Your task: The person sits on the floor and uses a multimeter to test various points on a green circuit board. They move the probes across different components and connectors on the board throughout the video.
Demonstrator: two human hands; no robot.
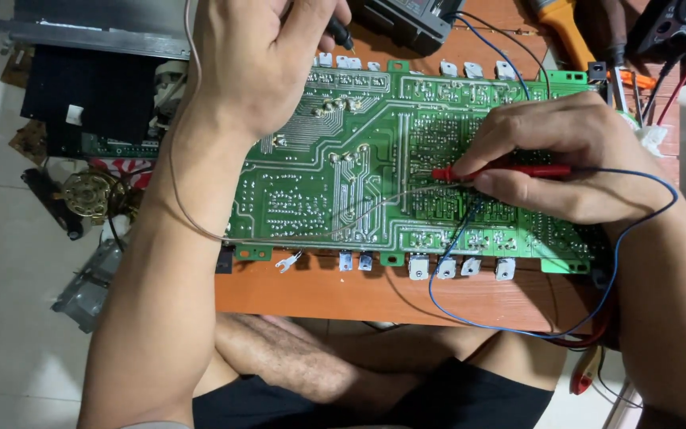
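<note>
A large green circuit board (335, 183) lies solder side up on a reddish wooden table (359, 298). My right hand (557, 155) holds a red test probe (510, 171), its tip touching the board's right half. A blue wire (533, 326) loops away from that hand over the table's front edge. My left hand (260, 56) is over the board's upper left and pinches a black test probe (341, 33), tip down near the board's top edge. A thin bare wire (319, 234) runs across the board and around my left forearm.
A grey meter case (406, 20) sits at the table's far edge, with an orange-handled tool (565, 32) and a black meter (668, 24) to the right. Left of the table, on the tiled floor, lie a dark chassis (97, 103) and loose metal parts (89, 195). My crossed legs are below.
</note>
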